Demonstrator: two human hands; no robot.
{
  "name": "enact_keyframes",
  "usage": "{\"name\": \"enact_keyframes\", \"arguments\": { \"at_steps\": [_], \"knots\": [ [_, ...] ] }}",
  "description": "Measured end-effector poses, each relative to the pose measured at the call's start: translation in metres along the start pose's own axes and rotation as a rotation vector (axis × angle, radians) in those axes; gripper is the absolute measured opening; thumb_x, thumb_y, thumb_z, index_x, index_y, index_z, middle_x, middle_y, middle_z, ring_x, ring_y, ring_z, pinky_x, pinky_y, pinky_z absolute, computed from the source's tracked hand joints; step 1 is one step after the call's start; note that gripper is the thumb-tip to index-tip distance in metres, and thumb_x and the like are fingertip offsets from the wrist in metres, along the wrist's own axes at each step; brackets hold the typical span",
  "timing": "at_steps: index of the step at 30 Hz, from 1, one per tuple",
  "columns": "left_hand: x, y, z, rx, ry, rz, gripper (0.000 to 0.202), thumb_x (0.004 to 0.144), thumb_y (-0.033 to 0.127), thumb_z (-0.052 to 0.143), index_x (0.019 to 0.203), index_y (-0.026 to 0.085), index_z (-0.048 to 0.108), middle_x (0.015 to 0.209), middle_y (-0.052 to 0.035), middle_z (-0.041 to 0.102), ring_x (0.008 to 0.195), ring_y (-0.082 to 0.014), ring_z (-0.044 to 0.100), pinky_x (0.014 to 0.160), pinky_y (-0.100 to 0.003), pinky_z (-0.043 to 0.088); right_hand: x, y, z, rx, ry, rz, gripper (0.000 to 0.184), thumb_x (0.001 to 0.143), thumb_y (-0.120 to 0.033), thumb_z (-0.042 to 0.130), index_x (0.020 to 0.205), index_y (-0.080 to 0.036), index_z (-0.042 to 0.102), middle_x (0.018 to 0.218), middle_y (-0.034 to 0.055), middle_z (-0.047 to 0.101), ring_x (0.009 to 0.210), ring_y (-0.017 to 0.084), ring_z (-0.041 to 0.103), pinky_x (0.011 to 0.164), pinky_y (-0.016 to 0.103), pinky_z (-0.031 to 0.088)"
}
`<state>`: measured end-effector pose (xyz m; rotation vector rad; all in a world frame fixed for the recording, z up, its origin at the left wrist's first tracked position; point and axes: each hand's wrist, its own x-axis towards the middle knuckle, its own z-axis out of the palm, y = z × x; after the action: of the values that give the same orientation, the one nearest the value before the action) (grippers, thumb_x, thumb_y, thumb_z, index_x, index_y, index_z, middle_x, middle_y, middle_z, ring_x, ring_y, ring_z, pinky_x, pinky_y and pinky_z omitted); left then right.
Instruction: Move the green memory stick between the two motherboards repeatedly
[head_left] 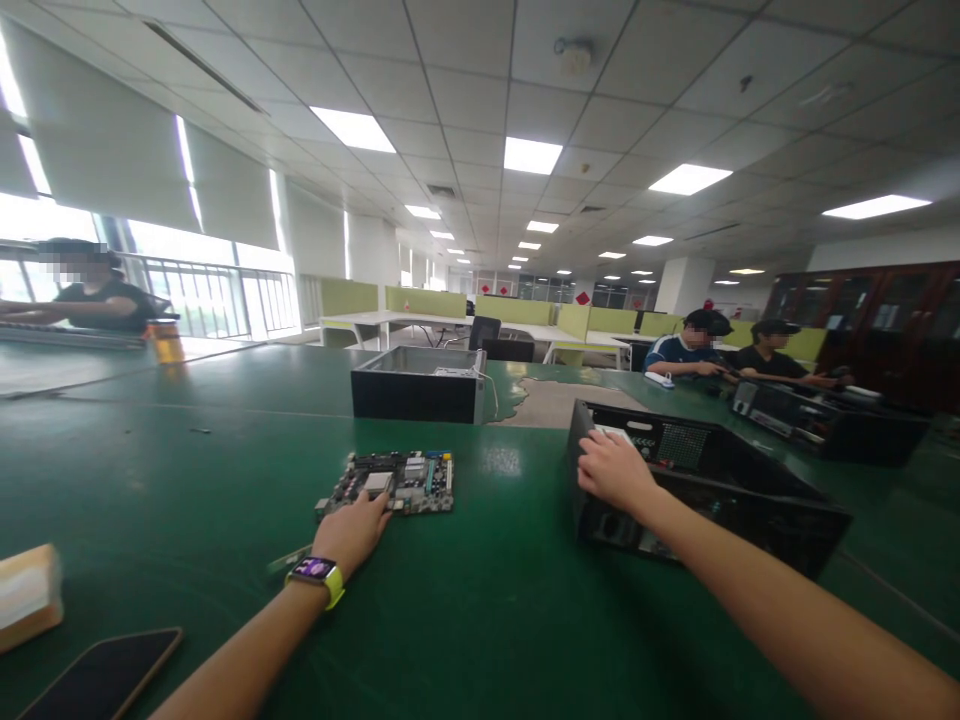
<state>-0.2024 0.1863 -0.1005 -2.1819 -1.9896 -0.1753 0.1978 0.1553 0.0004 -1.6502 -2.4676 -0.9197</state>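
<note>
A motherboard lies flat on the green tabletop, with a square silver processor near its middle. My left hand reaches over the board's near edge, fingers stretched out and touching it beside the processor. A thin green strip, perhaps a memory module, lies partly behind my left wrist. To the right, a black computer case rests on its side with its open face up. My right hand has its fingers bent over the case's left edge; a pale part inside is partly hidden behind them.
Beyond the motherboard stands another open case. A phone and a yellowish block lie at the near left. Two people sit at the far right by a black case; another person sits at the far left near an amber container.
</note>
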Motion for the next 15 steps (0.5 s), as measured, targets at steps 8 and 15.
{"name": "enact_keyframes", "arguments": {
  "at_steps": [8, 15],
  "knots": [
    [0.003, -0.006, -0.002, 0.011, -0.017, 0.044, 0.035, 0.087, 0.036, 0.032, 0.112, 0.022, 0.050, 0.106, -0.0117, 0.056, 0.080, -0.0218, 0.061, 0.066, -0.034, 0.047, -0.063, 0.117, 0.057, -0.073, -0.271, 0.338, 0.031, 0.079, -0.029, 0.047, 0.104, -0.025, 0.065, 0.139, 0.0034, 0.035, 0.117, 0.029, 0.037, 0.089, 0.042, 0.032],
    [-0.013, 0.020, -0.014, -0.045, -0.037, 0.111, 0.033, 0.087, 0.036, 0.031, 0.104, 0.022, 0.056, 0.096, -0.0101, 0.060, 0.083, -0.0217, 0.060, 0.071, -0.034, 0.046, -0.056, 0.019, 0.059, 0.100, -0.101, 0.421, 0.046, 0.081, -0.035, 0.045, 0.123, -0.019, 0.052, 0.139, 0.0107, 0.037, 0.131, 0.029, 0.019, 0.104, 0.048, 0.014]
  ]
}}
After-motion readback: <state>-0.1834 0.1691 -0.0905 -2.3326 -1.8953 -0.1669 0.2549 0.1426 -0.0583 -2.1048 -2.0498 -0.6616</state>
